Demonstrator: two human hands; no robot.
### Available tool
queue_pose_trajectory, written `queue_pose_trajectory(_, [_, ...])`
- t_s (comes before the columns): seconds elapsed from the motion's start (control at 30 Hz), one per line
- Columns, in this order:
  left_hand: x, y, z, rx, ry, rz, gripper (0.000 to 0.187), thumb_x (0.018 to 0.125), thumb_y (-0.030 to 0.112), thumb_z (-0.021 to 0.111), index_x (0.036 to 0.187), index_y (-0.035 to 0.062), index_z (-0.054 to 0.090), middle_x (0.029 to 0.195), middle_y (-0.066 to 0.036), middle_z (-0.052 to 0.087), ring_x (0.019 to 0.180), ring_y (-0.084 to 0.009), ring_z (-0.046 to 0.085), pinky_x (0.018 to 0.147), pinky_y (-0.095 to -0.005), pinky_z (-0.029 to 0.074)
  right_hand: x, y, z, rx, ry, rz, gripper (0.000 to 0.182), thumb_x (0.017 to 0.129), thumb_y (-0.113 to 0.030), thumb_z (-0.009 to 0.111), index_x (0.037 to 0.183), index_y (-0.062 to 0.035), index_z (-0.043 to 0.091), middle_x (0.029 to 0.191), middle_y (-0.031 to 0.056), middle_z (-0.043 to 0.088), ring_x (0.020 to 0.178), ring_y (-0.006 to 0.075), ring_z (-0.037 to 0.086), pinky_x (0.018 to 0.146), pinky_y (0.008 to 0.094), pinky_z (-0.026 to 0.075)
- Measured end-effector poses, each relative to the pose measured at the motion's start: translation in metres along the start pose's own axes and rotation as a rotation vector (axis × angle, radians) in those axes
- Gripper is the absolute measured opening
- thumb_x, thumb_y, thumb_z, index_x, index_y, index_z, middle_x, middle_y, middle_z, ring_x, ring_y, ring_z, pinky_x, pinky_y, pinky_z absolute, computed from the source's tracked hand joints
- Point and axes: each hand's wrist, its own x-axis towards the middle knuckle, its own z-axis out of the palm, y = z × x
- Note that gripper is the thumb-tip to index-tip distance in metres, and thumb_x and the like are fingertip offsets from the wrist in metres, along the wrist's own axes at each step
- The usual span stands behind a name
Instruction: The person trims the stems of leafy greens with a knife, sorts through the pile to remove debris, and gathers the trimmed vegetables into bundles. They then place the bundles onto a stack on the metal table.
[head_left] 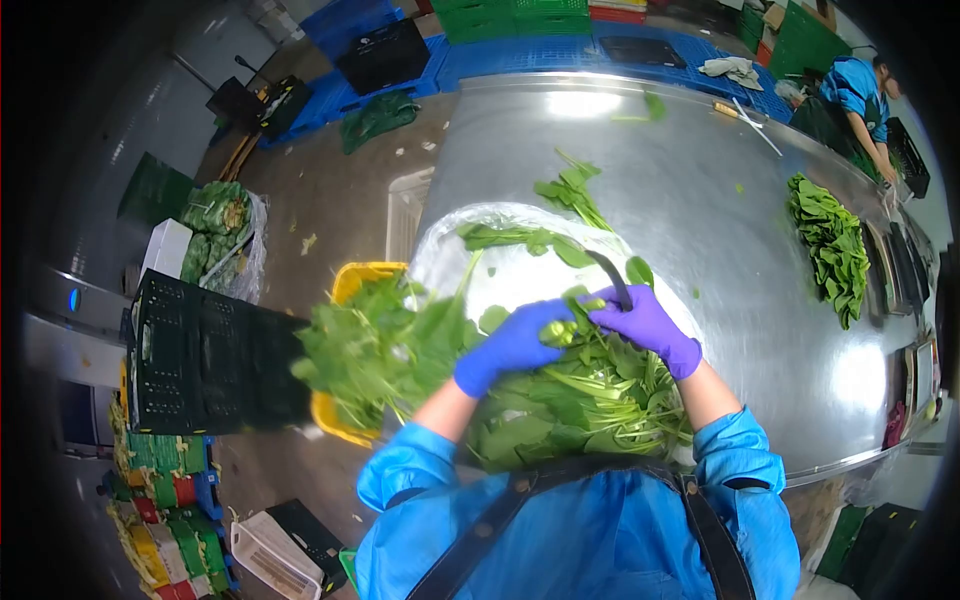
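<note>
The left hand (512, 345) is closed around a bunch of greens (385, 350) held over the table (700, 200) edge, above a yellow crate (362, 278). The right hand (645, 322) grips what looks like a knife (610, 277) at the stems (562, 330); a pile (590, 400) lies below.

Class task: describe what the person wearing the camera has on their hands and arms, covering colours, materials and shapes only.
Both hands wear thin purple-blue disposable gloves: left hand, right hand. The gloves end at the wrist, leaving the forearms bare. Bright blue crinkled sleeves are pushed up to the elbows. Dark apron straps cross the blue top.
</note>
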Motion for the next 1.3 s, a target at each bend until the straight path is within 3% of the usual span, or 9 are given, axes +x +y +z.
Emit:
queue_pose_trajectory(0.23, [-0.015, 0.023, -0.012, 0.495, 0.074, -0.025, 0.036, 0.061, 0.010, 0.070, 0.096, 0.0083, 0.060, 0.126, -0.014, 0.051, 0.115, -0.0336, 0.050, 0.094, -0.0396, 0.042, 0.004, 0.038, -0.019, -0.624, 0.621, -0.185, 0.028, 0.072, -0.023, 0.072, 0.094, -0.0060, 0.069, 0.069, 0.0125, 0.065, 0.059, 0.0176, 0.063, 0.058, 0.0289, 0.047])
queue_pose_trajectory(0.3, [-0.014, 0.035, -0.020, 0.715, 0.305, 0.115, 0.040, 0.059, 0.006, 0.067, 0.098, 0.0045, 0.060, 0.139, -0.019, 0.038, 0.131, -0.0361, 0.033, 0.106, -0.0403, 0.031, -0.005, 0.023, -0.028, -0.443, 0.638, -0.092, 0.029, 0.072, -0.025, 0.074, 0.093, -0.0052, 0.070, 0.070, 0.0106, 0.066, 0.061, 0.0161, 0.062, 0.059, 0.0284, 0.048])
queue_pose_trajectory(0.4, [-0.007, 0.046, -0.021, 0.293, 0.072, 0.175, 0.042, 0.059, 0.006, 0.067, 0.100, 0.0039, 0.059, 0.148, -0.018, 0.023, 0.138, -0.0379, 0.017, 0.110, -0.0418, 0.023, -0.026, -0.016, -0.018, -0.225, 0.482, -0.257, 0.032, 0.072, -0.027, 0.075, 0.095, -0.0042, 0.070, 0.073, 0.0085, 0.066, 0.065, 0.0129, 0.059, 0.062, 0.0278, 0.047])
queue_pose_trajectory(0.5, [0.009, 0.092, -0.009, -0.167, -0.026, -0.021, 0.045, 0.061, 0.006, 0.071, 0.105, 0.0048, 0.057, 0.118, -0.015, 0.057, 0.111, -0.0239, 0.053, 0.097, -0.0366, 0.040, -0.041, -0.061, -0.001, -0.266, 0.349, -0.247, 0.033, 0.077, -0.026, 0.072, 0.101, -0.0042, 0.069, 0.078, 0.0054, 0.067, 0.064, 0.0098, 0.057, 0.057, 0.0247, 0.045])
queue_pose_trajectory(0.7, [0.007, 0.113, 0.000, -0.255, 0.229, -0.126, 0.050, 0.067, 0.003, 0.070, 0.116, 0.0050, 0.056, 0.096, 0.001, 0.059, 0.088, -0.0079, 0.055, 0.080, -0.0250, 0.047, -0.074, -0.056, 0.000, 0.087, 0.122, -0.113, 0.054, 0.080, -0.027, 0.068, 0.126, -0.0031, 0.051, 0.090, 0.0020, 0.066, 0.071, 0.0056, 0.059, 0.052, 0.0196, 0.041])
queue_pose_trajectory(0.83, [0.005, 0.124, 0.031, 0.279, 0.469, -0.022, 0.047, 0.063, 0.010, 0.070, 0.108, 0.0019, 0.056, 0.108, -0.017, 0.058, 0.098, -0.0307, 0.059, 0.083, -0.0375, 0.048, -0.087, -0.027, 0.032, 0.188, 0.169, -0.243, 0.055, 0.075, -0.013, 0.073, 0.125, -0.0024, 0.053, 0.079, 0.0022, 0.063, 0.072, 0.0076, 0.059, 0.066, 0.0246, 0.048])
queue_pose_trajectory(0.97, [0.007, 0.106, 0.037, 0.727, 0.632, 0.159, 0.042, 0.061, 0.008, 0.070, 0.101, 0.0041, 0.058, 0.101, -0.014, 0.057, 0.088, -0.0315, 0.060, 0.080, -0.0374, 0.048, -0.099, -0.008, 0.011, 0.286, 0.141, -0.152, 0.048, 0.076, -0.013, 0.070, 0.120, -0.0022, 0.057, 0.068, 0.0010, 0.060, 0.066, 0.0072, 0.058, 0.063, 0.0234, 0.047])
queue_pose_trajectory(1.1, [-0.011, 0.107, -0.023, -0.066, 0.573, -0.106, 0.050, 0.068, 0.002, 0.066, 0.117, 0.0034, 0.054, 0.112, -0.012, 0.057, 0.100, -0.0236, 0.058, 0.091, -0.0340, 0.046, -0.132, 0.028, -0.060, -0.091, 0.060, -0.002, 0.044, 0.076, -0.019, 0.066, 0.117, -0.0036, 0.060, 0.069, 0.0029, 0.062, 0.068, 0.0102, 0.061, 0.065, 0.0252, 0.048])
queue_pose_trajectory(1.3, [-0.015, 0.109, -0.025, -1.109, 0.611, 0.273, 0.091, 0.059, 0.008, 0.062, 0.140, -0.0053, 0.024, 0.139, -0.020, 0.037, 0.124, -0.0323, 0.043, 0.109, -0.0401, 0.030, -0.168, 0.087, -0.130, -0.470, 0.528, -0.077, 0.042, 0.078, -0.025, 0.066, 0.118, -0.0112, 0.062, 0.093, 0.0069, 0.068, 0.086, 0.0178, 0.064, 0.077, 0.0299, 0.048])
